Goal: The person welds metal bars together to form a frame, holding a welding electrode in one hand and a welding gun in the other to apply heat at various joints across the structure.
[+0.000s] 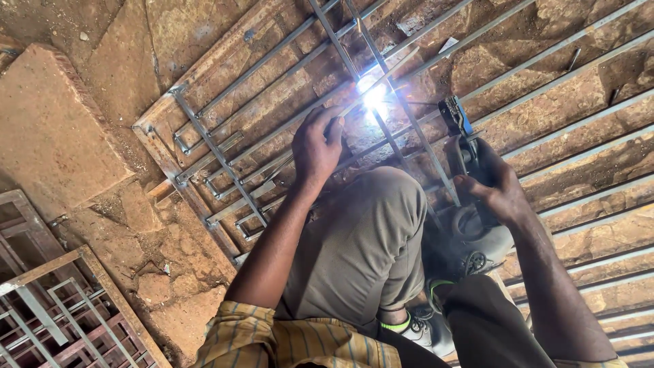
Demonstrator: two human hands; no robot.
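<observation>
While bright arc [374, 97] burns just beyond its fingertips, left hand [317, 144] curls shut round thin welding rod [368, 87], rod slanting up and away to spark on metal grille [225, 160]; grille lies flat on rough stone ground under both hands; right hand [499, 187] closes on dark clamp tool with blue tip [458, 123], just right of arc; bent knee in grey trousers below left wrist; second grille well off, down-left of left arm

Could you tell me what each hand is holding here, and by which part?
The left hand holds a welding rod holder by its handle. The right hand has its grip on a dark tool at its lower end; its kind cannot be told.
</observation>
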